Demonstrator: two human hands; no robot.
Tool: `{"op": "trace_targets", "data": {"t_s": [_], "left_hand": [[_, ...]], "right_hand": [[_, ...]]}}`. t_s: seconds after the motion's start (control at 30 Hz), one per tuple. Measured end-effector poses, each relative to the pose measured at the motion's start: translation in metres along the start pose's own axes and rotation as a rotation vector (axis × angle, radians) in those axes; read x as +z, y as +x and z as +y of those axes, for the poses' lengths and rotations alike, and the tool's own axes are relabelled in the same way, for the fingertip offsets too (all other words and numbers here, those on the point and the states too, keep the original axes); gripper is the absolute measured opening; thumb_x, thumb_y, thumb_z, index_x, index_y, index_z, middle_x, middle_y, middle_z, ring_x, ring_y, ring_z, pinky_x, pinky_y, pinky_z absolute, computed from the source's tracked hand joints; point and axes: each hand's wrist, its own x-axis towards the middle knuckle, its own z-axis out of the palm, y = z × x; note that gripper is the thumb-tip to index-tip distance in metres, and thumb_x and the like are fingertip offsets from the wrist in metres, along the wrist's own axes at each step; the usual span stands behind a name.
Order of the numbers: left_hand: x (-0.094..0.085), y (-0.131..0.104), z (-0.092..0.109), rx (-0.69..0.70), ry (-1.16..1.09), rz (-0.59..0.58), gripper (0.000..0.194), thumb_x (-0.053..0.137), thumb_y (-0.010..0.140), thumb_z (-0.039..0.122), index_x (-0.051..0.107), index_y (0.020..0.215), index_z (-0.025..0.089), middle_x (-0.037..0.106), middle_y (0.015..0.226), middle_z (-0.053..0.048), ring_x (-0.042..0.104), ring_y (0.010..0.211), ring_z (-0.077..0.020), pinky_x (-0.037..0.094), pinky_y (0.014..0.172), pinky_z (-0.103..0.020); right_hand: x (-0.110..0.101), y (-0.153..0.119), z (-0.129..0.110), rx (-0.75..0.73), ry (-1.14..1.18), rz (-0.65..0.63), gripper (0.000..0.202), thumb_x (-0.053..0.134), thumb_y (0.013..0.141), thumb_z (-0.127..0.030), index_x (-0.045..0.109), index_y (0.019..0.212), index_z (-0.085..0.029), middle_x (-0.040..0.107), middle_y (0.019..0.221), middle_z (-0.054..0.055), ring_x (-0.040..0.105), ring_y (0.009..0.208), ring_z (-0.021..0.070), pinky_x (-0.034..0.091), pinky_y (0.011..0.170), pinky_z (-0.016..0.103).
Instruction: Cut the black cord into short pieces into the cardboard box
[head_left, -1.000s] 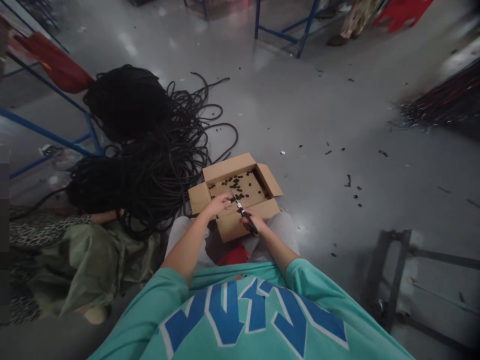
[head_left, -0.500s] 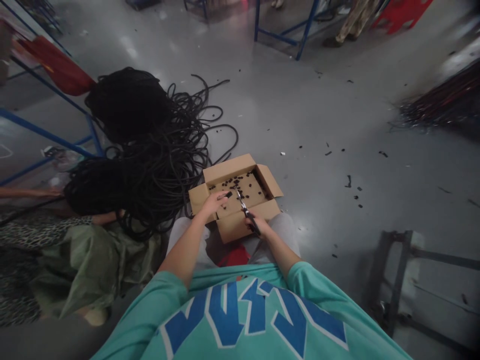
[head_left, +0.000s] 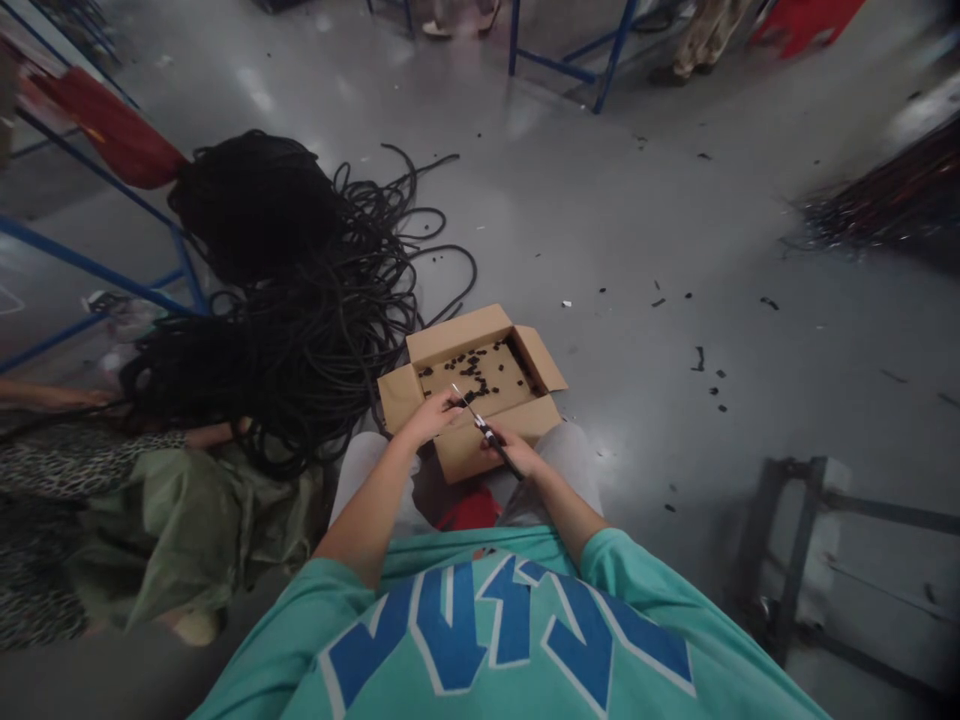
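Note:
My left hand [head_left: 429,416] is closed on a short black piece [head_left: 463,401], possibly cut cord, over the near left part of an open cardboard box [head_left: 459,333]. My right hand [head_left: 516,450] grips black-handled scissors [head_left: 480,422] above the box's near flap. Their silver blades point up and left and meet the black piece at my left fingertips. Whether the blades are closed through it, I cannot tell. Many small black bits [head_left: 474,366] lie scattered on the box floor between the raised flaps.
A large heap of black cord [head_left: 300,270] lies to the left. Beside it sits another person in green trousers [head_left: 180,510]. Blue metal frames [head_left: 559,66] stand at the back and left. A dark metal frame [head_left: 806,550] is at the right, and black scraps [head_left: 699,358] litter the floor.
The scissors have moved left and slightly down, bringing their blades to the black piece in my left hand. My left hand has turned slightly; more black bits show in the box.

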Motion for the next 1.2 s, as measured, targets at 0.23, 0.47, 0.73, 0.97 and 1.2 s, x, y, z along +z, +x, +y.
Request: {"op": "trace_targets", "data": {"t_s": [0.23,0.47,0.73,0.97,1.2], "left_hand": [[-0.002,0.0,0.002,-0.078,0.01,-0.045,0.015,0.054,0.064,0.024,0.053,0.074,0.012,0.047,0.055,0.004,0.043,0.046,-0.0057,0.035,0.047,-0.019],[-0.005,-0.002,0.004,-0.012,0.036,0.007,0.018,0.056,0.064,0.028,0.054,0.074,0.012,0.052,0.06,0.002,0.047,0.049,-0.0061,0.039,0.05,-0.02],[0.002,-0.004,-0.002,-0.003,0.043,0.114,0.015,0.053,0.067,0.026,0.052,0.076,0.014,0.054,0.062,0.002,0.045,0.048,-0.0053,0.037,0.048,-0.018],[-0.003,0.001,-0.007,-0.03,0.037,0.068,0.018,0.052,0.067,0.03,0.054,0.072,0.013,0.052,0.054,0.003,0.039,0.04,-0.0039,0.03,0.042,-0.018],[-0.005,-0.001,-0.006,-0.158,-0.152,-0.043,0.026,0.056,0.065,0.037,0.054,0.067,0.011,0.05,0.049,0.002,0.034,0.035,-0.0022,0.022,0.037,-0.016]], "right_hand": [[-0.001,-0.001,0.0,-0.014,-0.04,0.03,0.056,0.061,0.047,-0.014,0.054,0.102,-0.02,0.052,0.067,-0.004,0.046,0.063,0.0099,0.037,0.062,0.022],[0.001,-0.001,0.002,-0.062,-0.101,0.092,0.056,0.06,0.048,-0.019,0.056,0.104,-0.018,0.054,0.068,-0.003,0.046,0.061,0.0105,0.034,0.055,0.021],[0.005,-0.002,0.003,-0.013,-0.084,0.113,0.055,0.055,0.05,-0.019,0.055,0.105,-0.013,0.043,0.049,-0.007,0.034,0.043,0.0053,0.026,0.043,0.019],[0.003,-0.003,0.003,0.0,-0.085,0.091,0.052,0.054,0.051,-0.018,0.055,0.103,-0.013,0.038,0.044,-0.009,0.031,0.038,0.0038,0.023,0.039,0.018],[-0.002,0.0,0.005,0.07,0.046,-0.068,0.058,0.059,0.052,-0.022,0.049,0.109,-0.016,0.042,0.051,-0.008,0.038,0.039,0.0046,0.029,0.039,0.018]]}}
